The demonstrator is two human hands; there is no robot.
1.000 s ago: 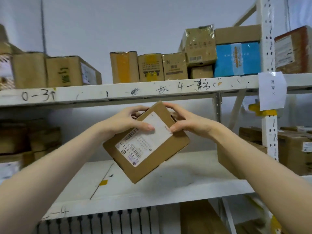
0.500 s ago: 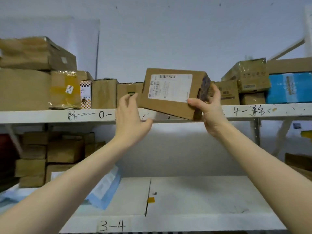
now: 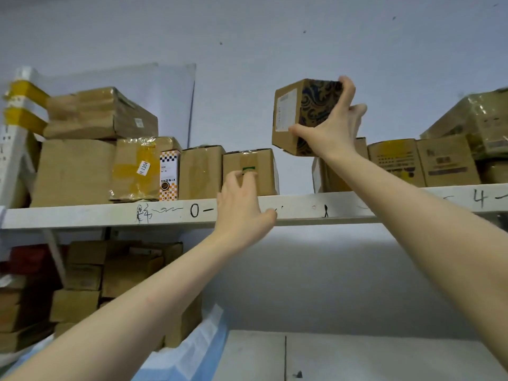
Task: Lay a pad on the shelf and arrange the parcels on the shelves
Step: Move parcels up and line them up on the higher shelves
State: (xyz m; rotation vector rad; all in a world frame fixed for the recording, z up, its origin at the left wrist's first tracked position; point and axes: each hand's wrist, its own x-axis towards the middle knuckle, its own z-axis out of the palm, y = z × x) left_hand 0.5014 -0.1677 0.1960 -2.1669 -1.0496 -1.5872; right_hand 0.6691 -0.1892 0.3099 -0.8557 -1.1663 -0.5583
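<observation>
1. Head view, progress: the right hand (image 3: 335,130) grips a parcel (image 3: 299,116), thumb on its lower near corner and fingers wrapped over the patterned end. The parcel hangs tilted in the air above the upper shelf (image 3: 302,209), over a gap in the row of boxes and touching neither shelf nor boxes. It is not yet set down.
2. The left hand (image 3: 242,204) holds nothing. Its fingers are loosely extended, and the tips appear to rest on the front of the green-marked box (image 3: 250,171) just left of the gap, probably steadying it.
3. A pale blue pad (image 3: 192,350) lies on the left part of the lower shelf (image 3: 357,358), with stacked boxes apparently on it, so the pad step looks done there. The white shelf board shows to its right.
4. Judgement: the upper row is mostly filled. This parcel needs turning square and lowering into the gap. How many parcels remain cannot be told.
5. Materials: the parcel is a brown cardboard block with a white printed label on one face and a dark blue swirl pattern on its end.
6. Neighbouring boxes (image 3: 393,163) are plain cardboard, some wrapped in glossy clear or yellow tape. One orange checkered carton (image 3: 169,171) stands in the row. The shelf edge is white painted metal with black marker scrawl.
</observation>
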